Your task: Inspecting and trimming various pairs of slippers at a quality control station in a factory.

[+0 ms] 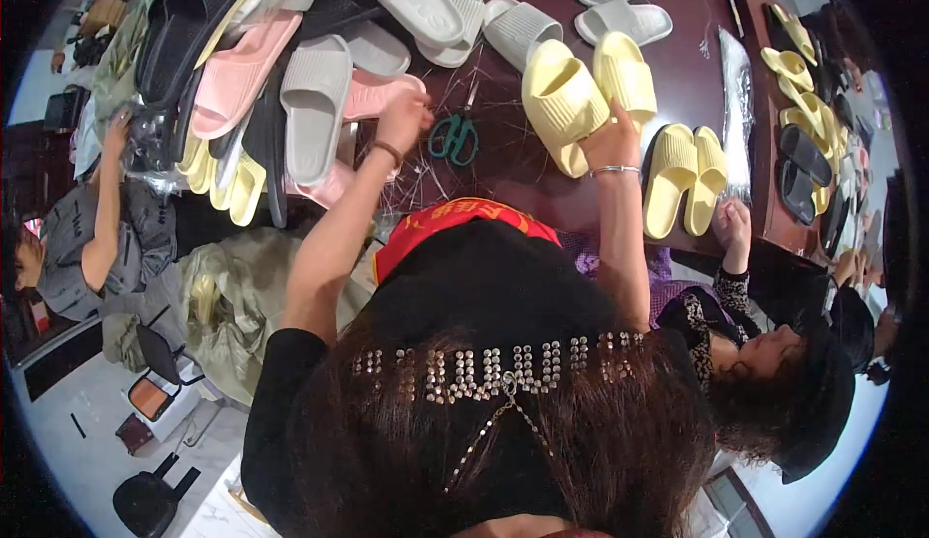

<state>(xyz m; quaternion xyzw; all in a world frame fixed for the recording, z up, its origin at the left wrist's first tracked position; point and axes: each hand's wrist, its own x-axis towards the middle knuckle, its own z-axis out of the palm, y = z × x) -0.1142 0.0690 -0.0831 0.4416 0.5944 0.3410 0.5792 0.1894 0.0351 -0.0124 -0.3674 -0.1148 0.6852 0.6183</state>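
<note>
My right hand (615, 139), with a bracelet at its wrist, grips a pair of yellow slippers by their near ends. The larger-looking yellow slipper (564, 103) is on the left, the other yellow slipper (626, 72) against its right side. My left hand (404, 120) is over the table beside a pink slipper (373, 95), its fingers curled; whatever they hold, if anything, is too small to tell. Between my hands, green-handled scissors (454, 139) lie on the dark red table (498, 165) among loose thread ends. A grey slipper (316, 107) lies left of my left hand.
Piled slippers in black, pink and grey cover the left side, including a black slipper (194, 30). Grey slippers (621, 23) lie at the far side. To the right are another yellow pair (668, 178), clear plastic bags (735, 103) and a co-worker's hand (734, 224). Another person's arm (104, 219) reaches in at left.
</note>
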